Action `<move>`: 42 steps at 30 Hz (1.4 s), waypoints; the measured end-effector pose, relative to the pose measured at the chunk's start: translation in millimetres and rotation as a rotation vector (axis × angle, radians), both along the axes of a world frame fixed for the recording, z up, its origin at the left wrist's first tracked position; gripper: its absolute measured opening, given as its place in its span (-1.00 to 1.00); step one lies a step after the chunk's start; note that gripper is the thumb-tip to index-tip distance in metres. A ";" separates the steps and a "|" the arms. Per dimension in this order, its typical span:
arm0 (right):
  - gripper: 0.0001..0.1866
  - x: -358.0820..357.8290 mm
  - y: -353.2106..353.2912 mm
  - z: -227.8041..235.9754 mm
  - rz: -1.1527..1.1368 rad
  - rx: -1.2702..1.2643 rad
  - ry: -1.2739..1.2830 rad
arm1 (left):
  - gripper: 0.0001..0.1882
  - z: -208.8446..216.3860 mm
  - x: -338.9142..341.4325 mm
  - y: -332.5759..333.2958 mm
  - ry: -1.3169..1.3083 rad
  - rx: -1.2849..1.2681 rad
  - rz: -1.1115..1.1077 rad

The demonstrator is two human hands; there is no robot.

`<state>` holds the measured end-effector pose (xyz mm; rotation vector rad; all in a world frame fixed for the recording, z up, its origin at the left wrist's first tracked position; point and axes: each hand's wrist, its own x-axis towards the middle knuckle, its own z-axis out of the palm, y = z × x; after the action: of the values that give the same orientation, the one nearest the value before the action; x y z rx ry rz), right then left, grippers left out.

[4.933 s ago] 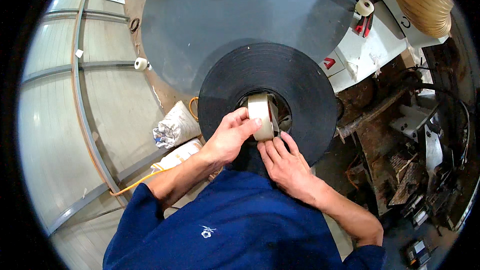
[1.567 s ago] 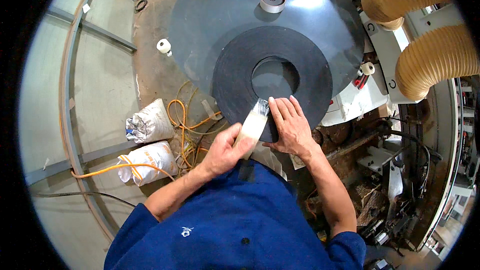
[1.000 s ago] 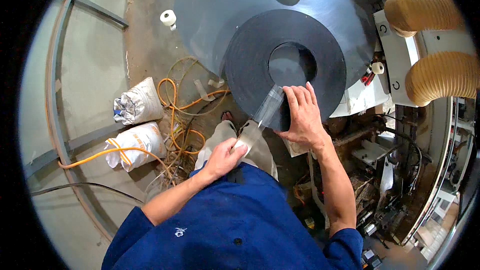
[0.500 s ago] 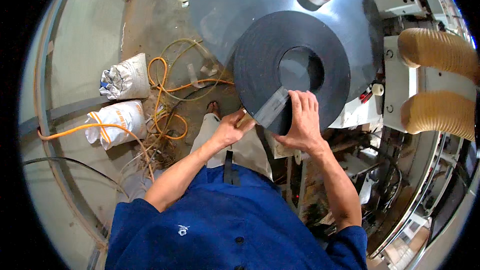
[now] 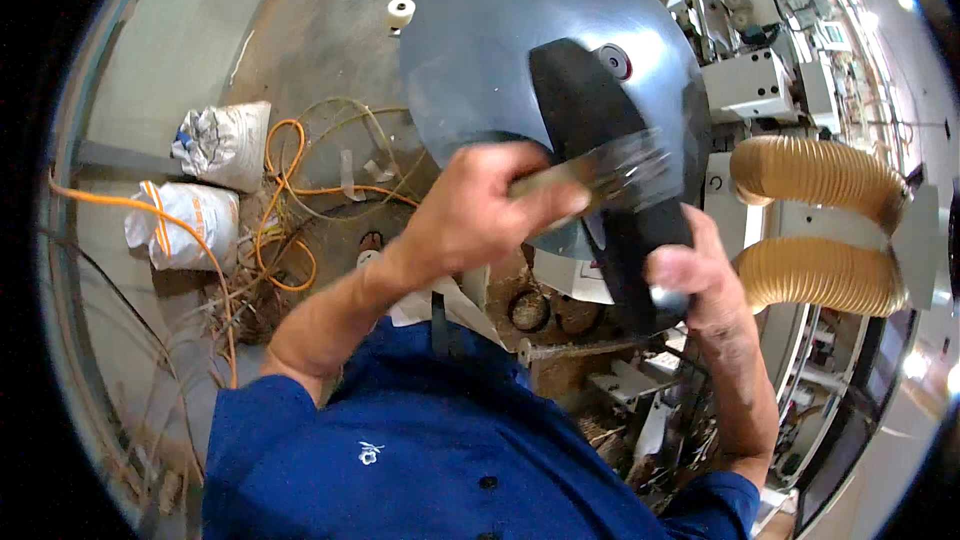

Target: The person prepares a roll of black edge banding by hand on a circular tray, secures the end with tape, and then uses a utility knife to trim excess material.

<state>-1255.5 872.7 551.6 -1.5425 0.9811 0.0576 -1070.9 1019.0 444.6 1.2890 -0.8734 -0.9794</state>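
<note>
A big black roll of coiled band (image 5: 585, 105) is tipped on edge above the round grey disc (image 5: 470, 40). My right hand (image 5: 705, 275) grips its lower right edge, thumb on the near side and the other fingers partly hidden behind. Clear, shiny tape (image 5: 640, 165) lies across the middle of the black roll. Left of it, my left hand (image 5: 490, 200) is closed on a brownish length of this tape, thumb pressed along it. Motion blurs both hands somewhat.
A small round hub (image 5: 613, 61) rises from the disc. Two ribbed tan hoses (image 5: 820, 270) and machine parts stand at the right. White sacks (image 5: 190, 225), an orange hose (image 5: 290, 170) and a white spool (image 5: 400, 12) are on the floor at the left and far side.
The black roll has gone from lying flat to tipped on edge. My left hand has risen and moved right, and my right hand has shifted right to the roll's lower edge. The view has turned.
</note>
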 end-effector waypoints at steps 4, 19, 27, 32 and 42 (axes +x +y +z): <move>-0.17 -13.7 -34.8 1.7 -0.229 0.337 -0.377 | -0.63 14.4 24.5 -50.6 0.142 -0.176 -0.211; -0.19 -56.7 -86.1 -19.5 -0.314 0.525 -0.491 | -0.49 -35.4 -20.4 -109.5 0.265 0.064 -0.299; -0.25 -64.8 -111.9 -27.3 -0.394 0.541 -0.566 | -0.52 -27.7 -34.6 -139.8 0.108 0.294 -0.235; -0.34 -76.4 -125.8 -37.8 -0.457 0.527 -0.619 | -0.55 -28.9 -34.5 -148.0 0.215 0.109 -0.239; -0.33 -94.7 -112.5 -41.8 -0.520 0.490 -0.561 | -0.64 -43.2 -72.6 -174.9 0.152 0.053 -0.354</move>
<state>-1350.3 760.2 509.8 -0.7558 0.8037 -0.4491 -1143.5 844.1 401.4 1.1074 -0.9808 -1.3682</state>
